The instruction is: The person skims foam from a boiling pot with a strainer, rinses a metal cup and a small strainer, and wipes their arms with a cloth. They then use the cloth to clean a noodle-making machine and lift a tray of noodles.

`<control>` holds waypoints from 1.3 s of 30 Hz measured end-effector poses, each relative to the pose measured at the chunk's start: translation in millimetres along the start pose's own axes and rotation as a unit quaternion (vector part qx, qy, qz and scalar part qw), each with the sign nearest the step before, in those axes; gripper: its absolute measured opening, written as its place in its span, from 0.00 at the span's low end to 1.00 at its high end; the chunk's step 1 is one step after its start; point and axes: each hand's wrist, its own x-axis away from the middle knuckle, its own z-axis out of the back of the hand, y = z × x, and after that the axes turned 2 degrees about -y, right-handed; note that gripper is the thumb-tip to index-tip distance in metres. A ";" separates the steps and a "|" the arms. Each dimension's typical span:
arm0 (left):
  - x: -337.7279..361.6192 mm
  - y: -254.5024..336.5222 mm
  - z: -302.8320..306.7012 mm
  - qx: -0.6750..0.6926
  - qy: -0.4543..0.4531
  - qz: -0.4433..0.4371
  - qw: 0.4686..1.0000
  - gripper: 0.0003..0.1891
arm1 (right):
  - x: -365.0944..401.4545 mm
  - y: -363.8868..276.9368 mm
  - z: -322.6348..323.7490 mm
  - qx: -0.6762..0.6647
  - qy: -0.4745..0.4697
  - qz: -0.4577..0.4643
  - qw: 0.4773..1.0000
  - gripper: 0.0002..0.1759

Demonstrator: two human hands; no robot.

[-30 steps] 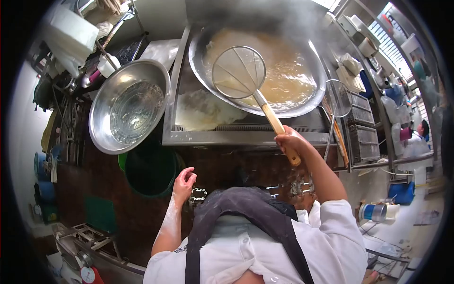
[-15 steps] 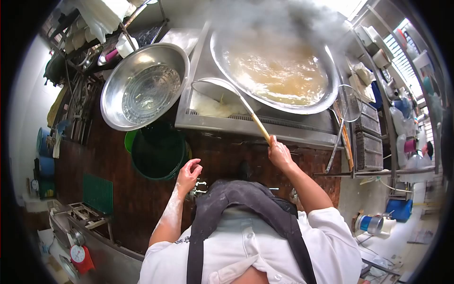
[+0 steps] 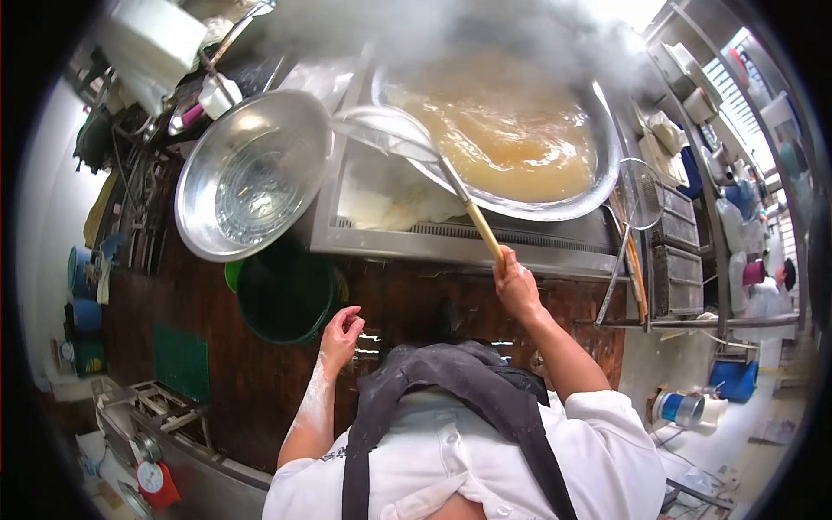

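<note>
My right hand [image 3: 517, 284] is wrapped round the wooden handle of a long strainer [image 3: 484, 232]. The strainer's round mesh head hangs above the steel counter, between a large pot [image 3: 563, 211] of cloudy, swirling brownish liquid and a wide metal basin [image 3: 198, 204]. Whether the mesh carries anything is hard to make out. Inside the basin there seems to be some clear liquid. My left hand [image 3: 343, 336], empty with loosely bent fingers, hovers in front of my body near a dark green bucket [image 3: 286, 299]. White powder coats my left forearm.
Thick steam [image 3: 451, 35] covers the pot's far side. A second wire strainer [image 3: 641, 192] leans at the counter's right end, beside stacked metal racks [image 3: 676, 277]. Crowded shelves line the right wall. Behind on the left are a red dial scale [image 3: 156, 482] and a green mat [image 3: 180, 360].
The strainer's head has moved up and slightly left, turning so its mesh shows more. The pot's liquid now swirls more visibly. My left hand has dropped a little.
</note>
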 end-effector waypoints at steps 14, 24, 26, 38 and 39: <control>-35.5 31.9 -45.7 0.022 0.066 0.085 0.994 0.17 | -265.4 280.2 158.7 0.162 0.143 -0.289 0.932 0.27; -27.8 40.7 -79.2 0.006 0.085 0.166 0.982 0.18 | -428.0 324.1 118.6 -0.021 -0.010 -0.501 0.865 0.12; -27.3 41.0 -82.7 0.011 0.092 0.168 0.981 0.18 | -440.7 295.6 108.8 -0.026 -0.073 -0.511 0.856 0.10; -25.7 25.9 -79.4 0.041 0.059 0.138 0.988 0.19 | -359.3 209.8 91.6 0.022 -0.314 -0.256 0.914 0.06; -26.5 24.9 -76.9 0.038 0.055 0.129 0.989 0.18 | -341.1 212.6 88.8 -0.009 -0.308 -0.263 0.914 0.12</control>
